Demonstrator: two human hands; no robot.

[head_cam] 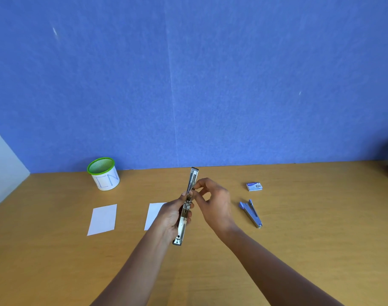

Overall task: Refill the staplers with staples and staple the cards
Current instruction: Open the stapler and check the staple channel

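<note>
My left hand (170,217) grips the opened stapler (187,206) steady (channel exposed, I judge) so my right hand (213,202) can pinch staples into it.

Open surface (321,228) is running toward the near and right edges. A mesh cup (103,174) is standing by the far edge, leftward; a blue stapler (251,214) and staple box (254,186) are lying right of centre.
</note>
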